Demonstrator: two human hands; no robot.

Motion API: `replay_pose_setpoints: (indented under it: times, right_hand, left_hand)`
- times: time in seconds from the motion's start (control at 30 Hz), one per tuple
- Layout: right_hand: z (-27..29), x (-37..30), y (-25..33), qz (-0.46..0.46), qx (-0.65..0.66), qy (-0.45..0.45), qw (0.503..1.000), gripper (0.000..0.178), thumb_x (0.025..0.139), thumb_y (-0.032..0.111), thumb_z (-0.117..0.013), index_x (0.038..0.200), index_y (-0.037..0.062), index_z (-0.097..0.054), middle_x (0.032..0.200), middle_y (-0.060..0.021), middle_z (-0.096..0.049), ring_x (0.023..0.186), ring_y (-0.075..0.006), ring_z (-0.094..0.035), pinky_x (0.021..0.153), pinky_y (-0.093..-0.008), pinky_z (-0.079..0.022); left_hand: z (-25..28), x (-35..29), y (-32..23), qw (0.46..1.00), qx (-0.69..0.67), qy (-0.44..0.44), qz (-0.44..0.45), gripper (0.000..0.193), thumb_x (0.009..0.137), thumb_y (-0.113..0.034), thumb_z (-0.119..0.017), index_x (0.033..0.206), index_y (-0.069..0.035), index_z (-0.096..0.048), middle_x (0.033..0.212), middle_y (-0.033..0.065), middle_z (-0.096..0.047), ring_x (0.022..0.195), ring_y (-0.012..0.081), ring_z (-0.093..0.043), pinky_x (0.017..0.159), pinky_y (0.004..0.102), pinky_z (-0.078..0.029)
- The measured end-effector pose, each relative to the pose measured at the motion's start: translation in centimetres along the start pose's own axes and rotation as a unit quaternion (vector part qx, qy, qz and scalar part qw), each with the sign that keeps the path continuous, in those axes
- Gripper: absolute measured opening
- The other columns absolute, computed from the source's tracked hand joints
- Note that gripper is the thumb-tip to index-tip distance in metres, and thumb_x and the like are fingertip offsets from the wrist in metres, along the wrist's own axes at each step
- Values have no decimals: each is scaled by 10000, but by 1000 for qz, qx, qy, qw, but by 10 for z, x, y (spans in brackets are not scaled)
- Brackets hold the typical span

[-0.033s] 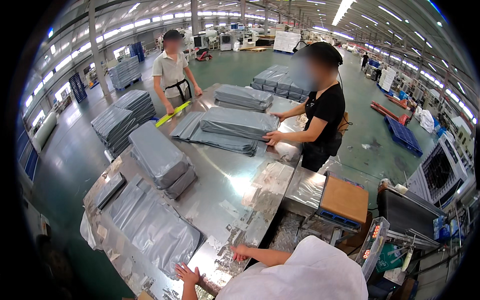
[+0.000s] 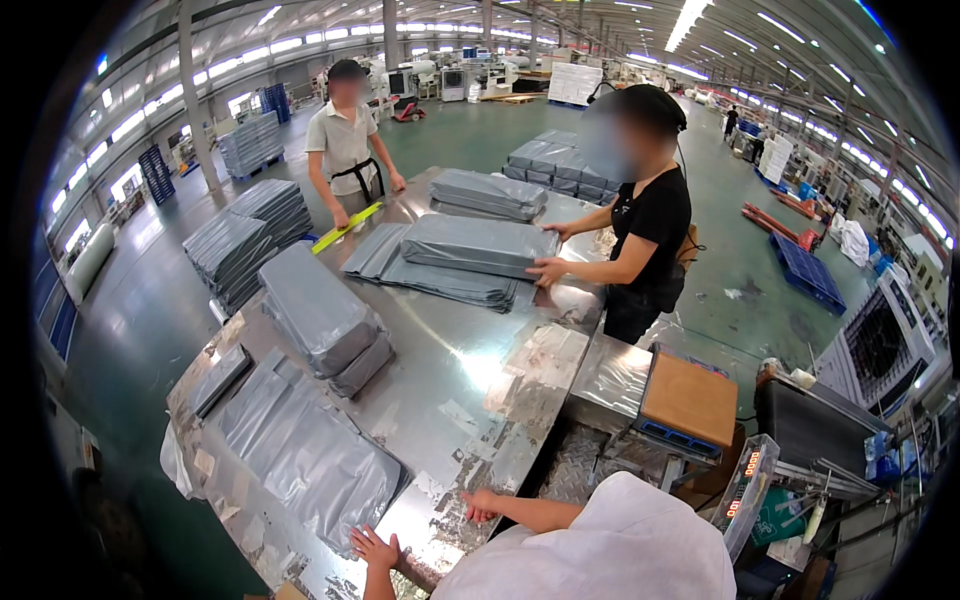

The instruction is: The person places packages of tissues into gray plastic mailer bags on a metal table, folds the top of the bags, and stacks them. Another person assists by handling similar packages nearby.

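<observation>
While both hands rest at the near edge of the long polished steel table (image 2: 470, 380), nothing has shifted from the picture just before: every hand and pile sits where it did, so the work appears paused rather than advanced. The left hand (image 2: 375, 548) lies flat with its fingers spread, empty. The right hand (image 2: 482, 503) lies a little further along the same edge, loosely open and gripping nothing.

Nearest to them, just beyond the left hand, a flat layer of grey plastic mailing bags (image 2: 300, 450) covers the table's near left corner. A thicker bundle of grey bags (image 2: 320, 315) lies past it.

Along the right edge, a co-worker in a black top presses both hands on a squared stack of grey bags (image 2: 480, 245). A brown-topped weighing platform (image 2: 688, 398) stands beside the table's near right corner.
</observation>
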State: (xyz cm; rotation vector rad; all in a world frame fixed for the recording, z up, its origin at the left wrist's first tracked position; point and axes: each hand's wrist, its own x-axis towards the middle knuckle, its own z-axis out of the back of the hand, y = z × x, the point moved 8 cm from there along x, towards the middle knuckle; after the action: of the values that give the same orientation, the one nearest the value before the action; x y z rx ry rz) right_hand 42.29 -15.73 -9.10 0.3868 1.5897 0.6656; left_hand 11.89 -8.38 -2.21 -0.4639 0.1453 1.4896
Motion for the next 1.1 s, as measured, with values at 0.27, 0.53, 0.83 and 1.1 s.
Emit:
replay_pose_setpoints:
  times: [0.27,0.53,0.83,1.1]
  right_hand:
    - [1,-3,3,-15,-16,-12,1000,700,860,551,-216,802,0,-643,595,-103,-592,373,-149,-469,322,-262,-349]
    - [-3,-4,3,-25,-27,2,999,686,874,516,-199,806,0,-646,587,-96,-589,372,-138,-464,324,-257,-354]
    - [-1,-2,1,-20,-29,8,999,677,882,505,-193,816,9,-649,586,-80,-590,373,-122,-465,335,-240,-356]
    - [-1,1,-3,-29,-38,32,998,680,879,523,-190,841,30,-656,594,-66,-595,383,-116,-473,347,-233,-366]
  left_hand:
    - [0,1,-1,1000,-15,-8,-6,933,738,-566,-459,1342,6,-37,1370,273,101,1262,430,124,974,591,5]
    - [0,0,2,1000,-11,-16,-6,918,747,-570,-449,1342,4,-50,1372,267,104,1263,431,105,972,594,-5]
    - [4,-3,0,1000,-14,-23,-7,903,746,-577,-441,1343,1,-85,1378,262,88,1267,431,79,977,587,-3]
    - [5,-3,-3,1000,-18,-19,-6,900,750,-587,-419,1345,-4,-79,1378,266,77,1272,417,95,981,577,12]
